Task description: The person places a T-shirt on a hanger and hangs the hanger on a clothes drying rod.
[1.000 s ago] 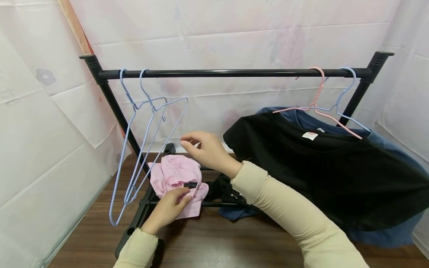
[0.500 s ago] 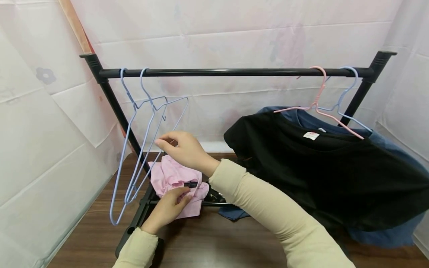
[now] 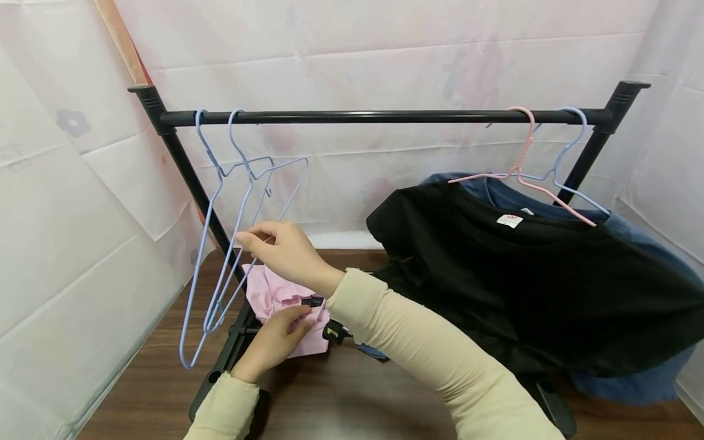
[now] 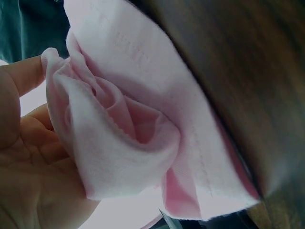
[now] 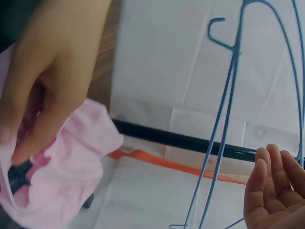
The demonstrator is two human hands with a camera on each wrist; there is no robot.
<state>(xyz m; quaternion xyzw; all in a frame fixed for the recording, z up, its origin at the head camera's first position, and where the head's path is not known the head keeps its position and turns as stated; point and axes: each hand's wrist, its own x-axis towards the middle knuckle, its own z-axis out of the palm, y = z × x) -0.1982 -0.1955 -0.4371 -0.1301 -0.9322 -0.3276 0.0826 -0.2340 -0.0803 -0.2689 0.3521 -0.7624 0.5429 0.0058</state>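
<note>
My left hand [image 3: 275, 342] pinches the edge of a crumpled pink garment [image 3: 263, 299] between thumb and fingers, beside a small black piece [image 3: 312, 301] on it. In the left wrist view, folds of the pink cloth [image 4: 119, 162] lie against the palm. Above the garment, my right hand [image 3: 283, 252] is raised with loosely bent fingers and nothing visibly held. It is close to two blue wire hangers, the nearer one [image 3: 233, 140] and the outer one [image 3: 181, 345]. In the right wrist view, the fingers of this hand [image 5: 276, 191] stand close to the hanger wire; contact cannot be told.
A black rack's top bar [image 3: 357, 117] spans the view. At its right end, a black T-shirt [image 3: 495, 275] hangs on a pink hanger [image 3: 522, 153], before a blue shirt [image 3: 660, 244] on a blue hanger. Dark clothing lies partly hidden behind the right forearm. Below is a wooden table [image 3: 330, 403].
My right hand has moved left from beside the black T-shirt to the bare blue hangers, passing over the pink garment. The left hand stays on the pink garment.
</note>
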